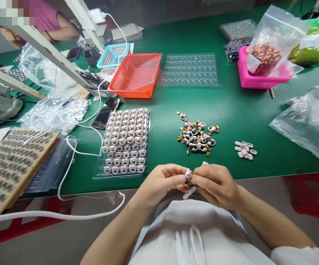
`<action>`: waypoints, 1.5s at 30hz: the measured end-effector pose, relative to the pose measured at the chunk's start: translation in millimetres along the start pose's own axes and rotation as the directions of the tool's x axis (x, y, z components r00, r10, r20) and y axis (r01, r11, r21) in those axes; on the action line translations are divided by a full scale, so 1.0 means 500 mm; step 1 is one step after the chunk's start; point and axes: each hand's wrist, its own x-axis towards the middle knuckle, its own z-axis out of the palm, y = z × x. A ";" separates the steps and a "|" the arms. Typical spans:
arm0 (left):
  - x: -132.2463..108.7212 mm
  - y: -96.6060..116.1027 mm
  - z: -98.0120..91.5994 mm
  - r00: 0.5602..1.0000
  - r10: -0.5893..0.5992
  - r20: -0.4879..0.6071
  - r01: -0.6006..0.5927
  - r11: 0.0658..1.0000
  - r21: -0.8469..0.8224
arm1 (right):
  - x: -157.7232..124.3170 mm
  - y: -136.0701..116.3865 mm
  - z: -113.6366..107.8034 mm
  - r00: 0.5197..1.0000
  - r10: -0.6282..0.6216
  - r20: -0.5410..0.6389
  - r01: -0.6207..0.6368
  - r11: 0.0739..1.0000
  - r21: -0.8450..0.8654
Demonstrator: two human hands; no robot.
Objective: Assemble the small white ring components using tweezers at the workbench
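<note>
My left hand (159,182) pinches a small white earbud shell (188,173) with a gold piece under it, just off the table's near edge. My right hand (216,184) meets it from the right and grips a thin white tool (190,192) that slants down to the left. Beyond the hands lies a loose heap of similar white shells with gold parts (196,135) on the green table (231,106). A few small white caps (245,150) lie to its right. A clear tray filled with finished shells (124,141) sits to the left.
An orange basket (135,75), a teal basket (113,54), an empty clear tray (189,70) and a pink basket holding a bag of copper coils (264,60) stand at the back. A wooden board of parts (10,165), white cables and plastic bags lie left. Another person's arm (61,31) is far left.
</note>
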 end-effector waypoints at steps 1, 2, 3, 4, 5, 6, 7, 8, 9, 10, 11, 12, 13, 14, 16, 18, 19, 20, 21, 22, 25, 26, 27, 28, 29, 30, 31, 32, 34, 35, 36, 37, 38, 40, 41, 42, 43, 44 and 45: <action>0.000 0.002 -0.001 1.000 -0.014 0.004 0.014 1.000 0.011 | 0.001 0.001 -0.002 1.000 -0.016 0.016 0.016 1.000 -0.016; -0.001 0.004 -0.001 1.000 -0.028 0.004 0.028 0.999 0.022 | 0.003 0.002 -0.005 0.999 -0.032 0.038 0.034 0.999 -0.033; -0.001 0.006 -0.001 0.999 -0.037 0.001 0.037 0.999 0.032 | 0.004 0.003 -0.009 0.997 -0.045 0.064 0.048 0.998 -0.045; -0.001 0.008 0.000 0.999 -0.043 -0.003 0.043 0.998 0.041 | 0.006 0.004 -0.013 0.995 -0.046 0.089 0.051 0.997 -0.049; -0.001 0.010 0.002 0.999 -0.046 -0.007 0.046 0.998 0.046 | 0.007 0.005 -0.017 0.994 -0.037 0.106 0.041 0.999 -0.036; -0.001 0.011 0.004 0.999 -0.046 -0.013 0.047 0.998 0.048 | 0.009 0.005 -0.021 0.993 -0.013 0.116 0.013 1.000 0.005; 0.000 0.012 0.006 0.999 -0.042 -0.023 0.043 0.998 0.048 | 0.010 0.004 -0.025 0.993 0.018 0.116 -0.027 0.997 0.076; 0.001 0.012 0.008 0.999 -0.032 -0.037 0.034 0.998 0.050 | 0.010 0.003 -0.028 0.993 0.064 0.104 -0.081 0.983 0.165; 0.001 0.011 0.010 0.998 -0.015 -0.056 0.018 0.998 0.056 | 0.009 0.000 -0.031 0.989 0.125 0.081 -0.142 0.955 0.260; 0.001 0.011 0.012 0.997 0.008 -0.077 -0.003 0.998 0.067 | 0.007 -0.003 -0.034 0.978 0.199 0.054 -0.206 0.915 0.346; 0.001 0.010 0.014 0.995 0.035 -0.098 -0.027 0.996 0.082 | 0.003 -0.007 -0.036 0.959 0.282 0.028 -0.268 0.871 0.412; 0.001 0.008 0.016 0.991 0.061 -0.116 -0.050 0.994 0.099 | -0.001 -0.011 -0.038 0.931 0.365 0.002 -0.326 0.830 0.452; 0.000 0.007 0.017 0.988 0.084 -0.133 -0.069 0.991 0.114 | -0.005 -0.014 -0.039 0.899 0.437 -0.023 -0.375 0.797 0.474; 0.000 0.005 0.019 0.984 0.102 -0.148 -0.084 0.989 0.124 | -0.011 -0.017 -0.040 0.867 0.496 -0.042 -0.417 0.769 0.484; -0.001 0.001 0.021 0.975 0.133 -0.178 -0.109 0.984 0.138 | -0.022 -0.019 -0.040 0.815 0.574 -0.085 -0.468 0.736 0.489; -0.002 -0.004 0.023 0.961 0.173 -0.214 -0.143 0.978 0.151 | -0.032 -0.018 -0.037 0.771 0.623 -0.131 -0.483 0.707 0.518; -0.002 -0.007 0.025 0.953 0.196 -0.232 -0.161 0.974 0.161 | -0.036 -0.018 -0.034 0.752 0.642 -0.152 -0.477 0.688 0.547; -0.002 -0.009 0.026 0.944 0.217 -0.248 -0.177 0.969 0.174 | -0.040 -0.018 -0.032 0.734 0.657 -0.175 -0.462 0.671 0.580; -0.003 -0.011 0.028 0.935 0.237 -0.264 -0.192 0.964 0.186 | -0.043 -0.018 -0.030 0.721 0.663 -0.200 -0.438 0.660 0.610; -0.003 -0.013 0.030 0.926 0.255 -0.278 -0.205 0.959 0.198 | -0.045 -0.020 -0.028 0.716 0.663 -0.218 -0.412 0.654 0.634; -0.004 -0.017 0.038 0.900 0.305 -0.311 -0.239 0.943 0.234 | -0.047 -0.028 -0.023 0.731 0.642 -0.231 -0.355 0.646 0.675; -0.004 -0.017 0.040 0.892 0.320 -0.320 -0.248 0.937 0.247 | -0.047 -0.032 -0.022 0.742 0.634 -0.216 -0.344 0.638 0.689; -0.005 -0.018 0.043 0.885 0.333 -0.325 -0.254 0.931 0.262 | -0.046 -0.035 -0.020 0.755 0.623 -0.203 -0.334 0.632 0.699; -0.005 -0.019 0.044 0.880 0.344 -0.328 -0.258 0.925 0.279 | -0.045 -0.038 -0.018 0.766 0.612 -0.195 -0.325 0.631 0.704; -0.006 -0.019 0.045 0.876 0.353 -0.330 -0.259 0.919 0.296 | -0.044 -0.040 -0.016 0.776 0.600 -0.193 -0.316 0.636 0.704; -0.006 -0.019 0.046 0.872 0.361 -0.330 -0.260 0.914 0.313 | -0.043 -0.041 -0.014 0.785 0.589 -0.194 -0.309 0.643 0.700; -0.007 -0.020 0.046 0.870 0.368 -0.329 -0.260 0.908 0.328 | -0.042 -0.042 -0.012 0.790 0.580 -0.199 -0.304 0.653 0.694; -0.007 -0.020 0.045 0.867 0.374 -0.328 -0.261 0.903 0.340 | -0.041 -0.041 -0.011 0.793 0.574 -0.203 -0.301 0.660 0.688; -0.007 -0.020 0.043 0.864 0.382 -0.327 -0.261 0.897 0.357 | -0.041 -0.040 -0.008 0.801 0.561 -0.208 -0.293 0.671 0.681; -0.007 -0.020 0.042 0.864 0.384 -0.326 -0.261 0.895 0.362 | -0.041 -0.039 -0.008 0.807 0.554 -0.205 -0.289 0.673 0.681; -0.007 -0.020 0.041 0.864 0.385 -0.326 -0.259 0.893 0.367 | -0.041 -0.038 -0.008 0.812 0.548 -0.200 -0.286 0.673 0.682; -0.006 -0.020 0.040 0.863 0.385 -0.326 -0.259 0.892 0.370 | -0.041 -0.037 -0.008 0.815 0.546 -0.194 -0.286 0.671 0.684; -0.006 -0.019 0.040 0.863 0.386 -0.325 -0.258 0.892 0.372 | -0.041 -0.036 -0.008 0.818 0.544 -0.188 -0.289 0.670 0.684; -0.006 -0.019 0.041 0.864 0.383 -0.326 -0.256 0.893 0.371 | -0.042 -0.036 -0.008 0.820 0.542 -0.184 -0.295 0.675 0.676; -0.005 -0.019 0.041 0.864 0.383 -0.328 -0.256 0.894 0.369 | -0.042 -0.036 -0.008 0.821 0.541 -0.186 -0.296 0.679 0.672; -0.005 -0.018 0.042 0.864 0.382 -0.329 -0.256 0.895 0.366 | -0.042 -0.036 -0.007 0.820 0.540 -0.189 -0.295 0.683 0.668; -0.006 -0.018 0.043 0.863 0.381 -0.331 -0.255 0.895 0.366 | -0.043 -0.035 -0.006 0.819 0.541 -0.191 -0.295 0.683 0.668; -0.006 -0.017 0.044 0.863 0.380 -0.333 -0.252 0.896 0.366 | -0.043 -0.035 -0.006 0.817 0.544 -0.194 -0.295 0.681 0.670; -0.005 -0.017 0.044 0.863 0.379 -0.334 -0.250 0.895 0.369 | -0.043 -0.034 -0.005 0.814 0.548 -0.194 -0.297 0.678 0.672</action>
